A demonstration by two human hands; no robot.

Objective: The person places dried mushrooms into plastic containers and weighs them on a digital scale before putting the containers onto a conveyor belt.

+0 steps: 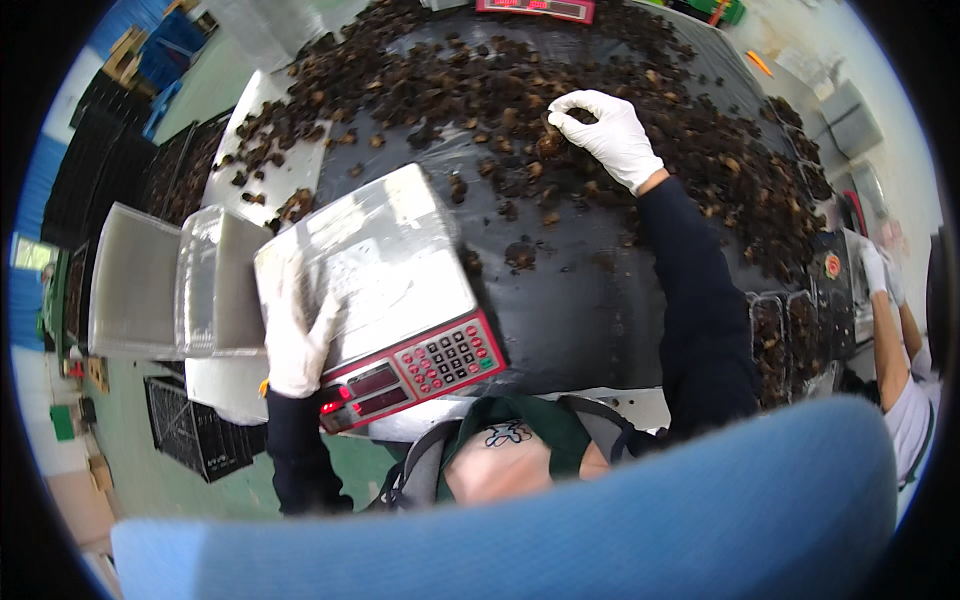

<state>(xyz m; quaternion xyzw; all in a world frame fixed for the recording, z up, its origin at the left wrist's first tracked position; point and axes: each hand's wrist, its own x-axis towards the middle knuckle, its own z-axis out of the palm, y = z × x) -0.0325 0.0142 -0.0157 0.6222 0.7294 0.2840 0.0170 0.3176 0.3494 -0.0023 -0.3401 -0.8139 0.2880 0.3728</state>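
Note:
My left hand [295, 330], in a white glove, lies flat on the left part of a red digital weighing scale [390, 262] with a pale, film-covered platform. The scale stands tilted at an angle on the dark-sheeted table [570, 315], its keypad and lit displays facing me. My right hand [606, 135], also white-gloved, is over a spread of dark brown dried pieces, perhaps mushrooms or fungus [480, 90]. Its thumb and forefinger form a ring with the tips together. Something brownish hangs at or lies just below the fingertips; whether it is held is unclear.
Stacks of clear plastic trays [142, 285] stand left of the scale. Filled clear trays [772, 345] line the right side, near a co-worker's gloved hands [877, 270]. Another red scale [536, 9] is at the far edge. A black crate [199, 427] sits on the floor at left.

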